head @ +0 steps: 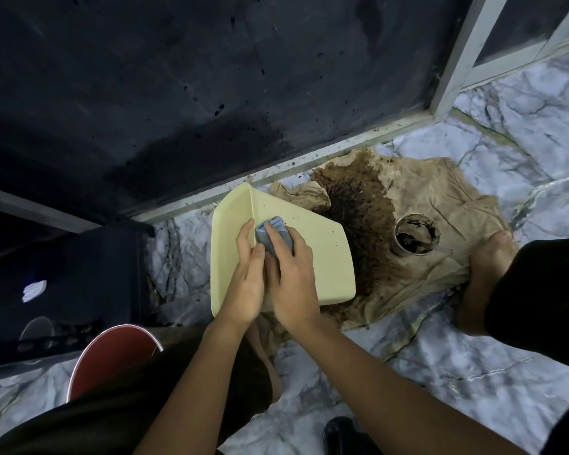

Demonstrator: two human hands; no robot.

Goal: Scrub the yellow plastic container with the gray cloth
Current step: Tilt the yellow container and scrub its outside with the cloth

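Here, your yellow plastic container (312,251) sits tipped on its side near the middle of the scene, its pale outer wall facing up and speckled with small dark spots, its near edge over the stained brown cloth (418,224) spread on the marble floor (473,372). Your right hand (293,274) presses the bunched gray cloth (270,234) against that wall, fingers curled over the wad so only its far end shows. Your left hand (247,284) lies just beside it, touching, thumb and fingers wrapped around the container's upright edge to steady it. To the right, on the brown cloth beyond a wide dark stain, stands a small round can (414,236) holding black residue. Your right foot (483,277) rests on the cloth's right edge. Near left, a red bucket (112,356) shows behind your knee. Far left, a dark splattered panel (211,77) rises from a pale frame (309,162) along the floor, and a dark object (63,274) stands at the left.
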